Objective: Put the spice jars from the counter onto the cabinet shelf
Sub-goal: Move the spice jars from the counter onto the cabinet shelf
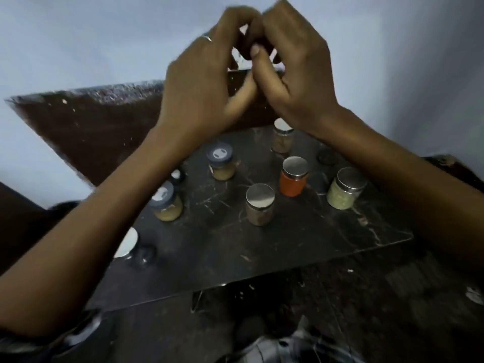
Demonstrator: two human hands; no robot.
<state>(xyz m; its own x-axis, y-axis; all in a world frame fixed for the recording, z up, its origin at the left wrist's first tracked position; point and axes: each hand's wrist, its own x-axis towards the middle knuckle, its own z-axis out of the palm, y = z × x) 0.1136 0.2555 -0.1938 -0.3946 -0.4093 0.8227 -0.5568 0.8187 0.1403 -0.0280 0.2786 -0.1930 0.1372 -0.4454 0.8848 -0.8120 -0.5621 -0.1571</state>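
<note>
Above dark counter [262, 252], left hand [199, 82], right hand [293, 72] raised, fingers curled together; contents unclear.

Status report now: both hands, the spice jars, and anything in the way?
Left hand and right hand raised, fingers curled together, no jar visible in them. Spice jars standing on dark counter. Nothing blocking.

The left hand [207, 74] and right hand [288, 66] meet with curled, blurred fingers, so whether they hold anything cannot be told. The left forearm hides part of a blue-lidded jar [167, 203] and a white lid [128, 243]. The right forearm covers a dark jar [326, 156].
</note>
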